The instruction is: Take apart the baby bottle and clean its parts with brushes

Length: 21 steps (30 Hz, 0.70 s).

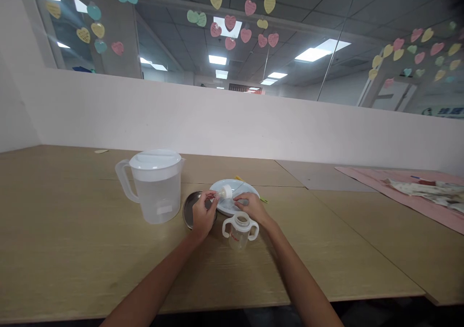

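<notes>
Translucent plastic pitcher (155,194), lidded, stands left of the white plate (251,187); contents unclear. Round metal dish (189,215) sits just left of the plate. Left hand (203,215), above the dish: fingers closed in a pinch on the clear end of a white-collared bottle top (226,192), which is over the plate. Judged light; the collar probably stiff, the clear end perhaps soft and slippery if wet. The collar's rim looks the surer hold; pinching the clear end may deform it. Two-handled clear bottle (239,234), uncapped, stands upright on the surface (319,254) on the near side of the plate. Likely light, rigid, easily tipped; steady it by a side handle. Right hand (253,207), at the plate's right part: thumb and fingers bent close together; cannot tell whether anything is between them. Green-tipped item (264,200) shows at the plate's right edge.
</notes>
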### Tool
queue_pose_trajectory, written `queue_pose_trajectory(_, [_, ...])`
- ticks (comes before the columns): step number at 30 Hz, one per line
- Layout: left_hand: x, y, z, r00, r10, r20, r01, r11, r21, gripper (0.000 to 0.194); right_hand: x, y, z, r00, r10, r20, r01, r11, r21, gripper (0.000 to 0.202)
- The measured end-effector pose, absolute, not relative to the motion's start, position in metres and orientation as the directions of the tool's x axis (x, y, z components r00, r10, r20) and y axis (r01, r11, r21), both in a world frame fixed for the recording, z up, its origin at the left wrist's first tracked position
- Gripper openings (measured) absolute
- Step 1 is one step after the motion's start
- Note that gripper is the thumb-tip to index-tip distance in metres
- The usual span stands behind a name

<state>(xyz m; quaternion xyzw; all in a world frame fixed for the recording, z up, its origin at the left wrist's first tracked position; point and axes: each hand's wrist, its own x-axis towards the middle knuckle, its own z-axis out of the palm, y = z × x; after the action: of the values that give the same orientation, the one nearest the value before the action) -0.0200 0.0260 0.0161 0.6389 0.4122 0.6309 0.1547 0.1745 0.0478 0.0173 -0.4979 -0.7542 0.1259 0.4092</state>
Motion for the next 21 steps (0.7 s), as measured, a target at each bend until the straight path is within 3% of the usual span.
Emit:
queue_pose_trajectory(3, [-0.019, 0.023, 0.018, -0.100, 0.703, 0.704, 0.354, -0.636, 0.686, 0.019, 0.173, 0.043, 0.022, -0.094, 0.858, 0.505, 0.581, 0.459, -0.672, 0.024])
queue_pose_trajectory(7, [-0.018, 0.018, 0.018, -0.034, 0.679, 0.734, 0.375, -0.672, 0.639, 0.019, 0.169, 0.034, 0.031, -0.097, 0.872, 0.480, 0.263, 0.487, -0.833, 0.036])
queue_pose_trajectory(10, [-0.017, 0.017, 0.015, 0.018, 0.667, 0.745, 0.368, -0.698, 0.615, 0.019, 0.166, 0.027, 0.036, -0.136, 0.866, 0.481, 0.086, 0.494, -0.865, 0.038])
queue_pose_trajectory(21, [-0.017, 0.016, 0.015, 0.049, 0.645, 0.763, 0.388, -0.716, 0.580, 0.021, 0.161, 0.021, 0.038, -0.145, 0.896, 0.419, 0.038, 0.429, -0.903, 0.050])
